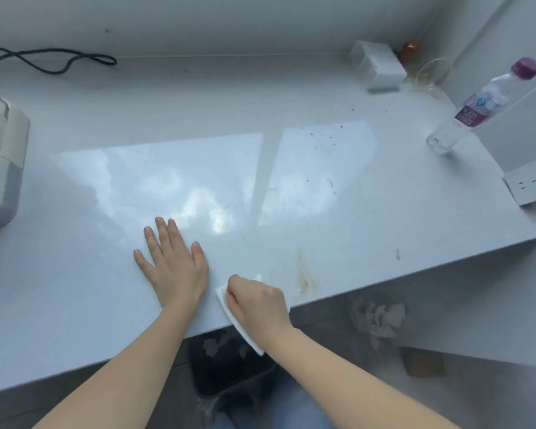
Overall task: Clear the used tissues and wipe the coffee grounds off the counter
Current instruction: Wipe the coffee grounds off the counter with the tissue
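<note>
My left hand point(172, 263) lies flat on the pale glossy counter point(75, 289), fingers spread, holding nothing. Just right of it, my right hand point(257, 301) is closed on a white tissue point(245, 332) at the counter's front edge; the tissue hangs partly over the edge. Dark coffee grounds point(322, 140) speckle the counter at the far right. A brown stain point(304, 274) streaks the surface right of my right hand. Below the edge, a dark bin point(229, 366) holds crumpled tissues.
A white appliance point(0, 168) stands at the left edge, with a black cord point(59, 60) behind it. A clear bottle with a purple cap point(483, 106) stands at the far right. A white box point(378, 68) sits in the back corner, a socket strip point(529, 181) at right.
</note>
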